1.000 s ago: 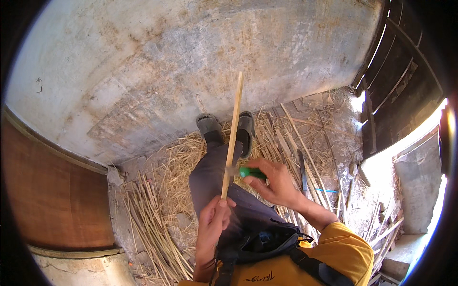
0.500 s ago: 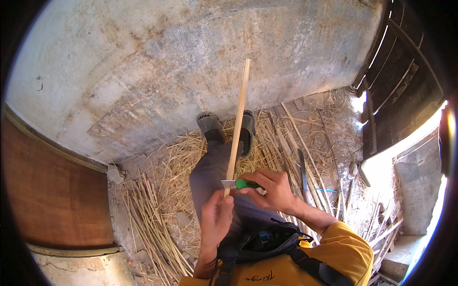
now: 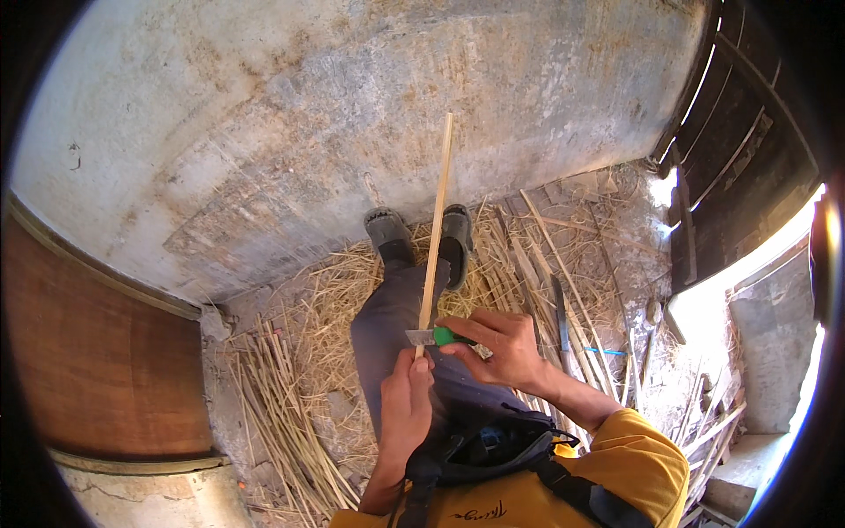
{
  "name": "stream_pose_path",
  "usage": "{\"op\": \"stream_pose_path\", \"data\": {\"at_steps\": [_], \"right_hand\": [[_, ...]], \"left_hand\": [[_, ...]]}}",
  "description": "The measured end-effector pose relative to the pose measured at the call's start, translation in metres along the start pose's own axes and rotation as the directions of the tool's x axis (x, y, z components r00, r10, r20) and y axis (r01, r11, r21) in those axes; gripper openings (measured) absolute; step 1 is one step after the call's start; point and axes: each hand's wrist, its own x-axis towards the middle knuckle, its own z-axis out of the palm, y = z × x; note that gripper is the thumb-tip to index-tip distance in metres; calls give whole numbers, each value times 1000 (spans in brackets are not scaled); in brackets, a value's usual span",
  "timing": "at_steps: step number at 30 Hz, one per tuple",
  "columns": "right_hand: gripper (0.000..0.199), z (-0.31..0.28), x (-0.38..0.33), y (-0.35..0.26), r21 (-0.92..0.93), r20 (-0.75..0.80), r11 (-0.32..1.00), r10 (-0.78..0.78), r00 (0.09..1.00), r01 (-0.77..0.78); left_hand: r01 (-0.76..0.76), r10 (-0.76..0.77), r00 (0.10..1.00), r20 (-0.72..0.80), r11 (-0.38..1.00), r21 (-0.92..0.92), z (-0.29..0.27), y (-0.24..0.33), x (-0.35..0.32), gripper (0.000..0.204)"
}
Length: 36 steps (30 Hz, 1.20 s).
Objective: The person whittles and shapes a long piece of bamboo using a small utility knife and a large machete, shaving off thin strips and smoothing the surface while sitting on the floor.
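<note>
A long, pale bamboo strip [image 3: 437,220] points away from me over my legs, its far end in front of the wall. Its near end is pinched between the thumb and fingers of my left hand [image 3: 406,400]. My right hand [image 3: 506,350] is closed round the green handle of a small knife [image 3: 443,336]. The short metal blade lies across the strip, just beyond my left fingertips. My right palm hides the rest of the handle.
Thin split strips [image 3: 286,414] lie in a pile at left, with straw-like shavings [image 3: 330,290] around my shoes [image 3: 387,227]. More sticks and a long dark blade [image 3: 560,312] lie at right. A stained wall [image 3: 352,114] rises ahead, and a brown wooden panel [image 3: 106,343] stands at left.
The strip's far end has shifted slightly left and the strip looks narrower, as if turned. The knife has moved slightly left and nearer me. Both hands keep their grips.
</note>
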Motion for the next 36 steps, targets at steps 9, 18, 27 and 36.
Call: {"op": "stream_pose_path", "data": {"at_steps": [9,18,27,36], "right_hand": [[36,1,2,7,-58,-58,998,8,998,-11],[38,1,3,6,-87,-54,996,-2,999,-3],[37,7,4,6,-91,-96,996,1,995,-10],[26,-39,50,80,-155,-515,933,205,832,-326]], "left_hand": [[21,-24,1000,15,987,158,-2,-1,-3,32],[-43,47,999,-19,983,180,1,-4,-4,45],[-30,33,999,-8,972,231,-4,-4,-3,45],[-3,-27,994,105,961,278,-10,-28,-24,32]]}}
